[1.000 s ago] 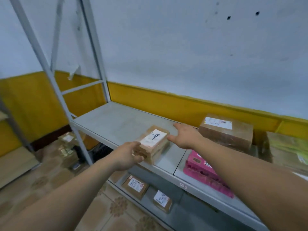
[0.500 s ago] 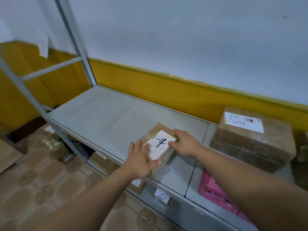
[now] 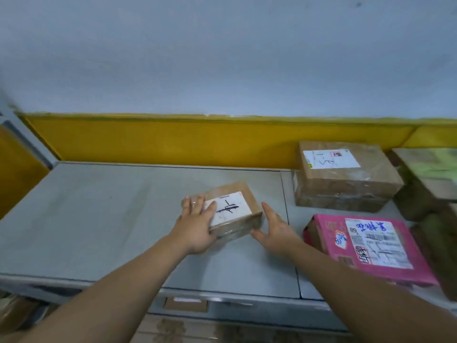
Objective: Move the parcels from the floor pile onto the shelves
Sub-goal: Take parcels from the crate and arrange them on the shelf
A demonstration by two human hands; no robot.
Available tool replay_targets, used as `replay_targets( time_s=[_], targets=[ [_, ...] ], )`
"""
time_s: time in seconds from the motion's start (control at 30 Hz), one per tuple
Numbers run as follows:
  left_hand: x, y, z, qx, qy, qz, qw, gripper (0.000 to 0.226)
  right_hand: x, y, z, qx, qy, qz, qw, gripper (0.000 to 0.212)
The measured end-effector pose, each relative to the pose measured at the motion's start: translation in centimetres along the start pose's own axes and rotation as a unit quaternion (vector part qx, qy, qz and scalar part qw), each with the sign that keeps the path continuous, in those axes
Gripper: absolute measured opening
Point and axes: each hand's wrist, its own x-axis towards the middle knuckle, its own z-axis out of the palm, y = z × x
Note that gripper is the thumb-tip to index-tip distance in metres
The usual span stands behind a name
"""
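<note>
Left hand flat atop small parcel, right hand just beside.

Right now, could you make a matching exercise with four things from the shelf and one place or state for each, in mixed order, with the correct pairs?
Things:
1. small brown parcel
2. pink parcel
3. large brown box
4. right hand

Places or states:
A. at the back of the shelf, near the yellow wall band
B. open, beside the small parcel's right end
C. under the left hand, label with handwriting facing up
D. at the shelf's front right, lying flat

Pairs: 1-C, 2-D, 3-A, 4-B
</note>
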Motion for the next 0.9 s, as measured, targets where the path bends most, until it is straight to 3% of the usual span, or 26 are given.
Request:
replay_targets(
  time_s=[0.13,0.23,0.4,0.53,0.9],
  targets=[
    [1.8,-1.0,-0.1,0.013,0.016,0.042,0.999,0.094,-1.5,1.5,3.3,-0.087,-0.01,0.064,0.994,0.078],
    [3.6,-1.3,-0.4,0.05,0.047,0.075,0.995,0.084,-2.1,2.8,5.6,-0.165,-0.026,0.073,0.983,0.082],
    [6.8,0.7,-1.1,0.089,0.06,0.081,0.991,0.077,-1.6,3.8,7.5,-0.198,-0.011,0.075,0.977,0.082],
    [9.1,1.6,-1.6,0.097,0.045,0.079,0.991,0.087,-1.7,4.0,7.8,-0.2,0.0,0.073,0.977,0.082],
    [14.7,2.9,-2.6,0.107,0.069,0.102,0.987,0.083,-1.7,4.0,7.4,-0.164,0.015,0.07,0.984,0.082]
  ],
)
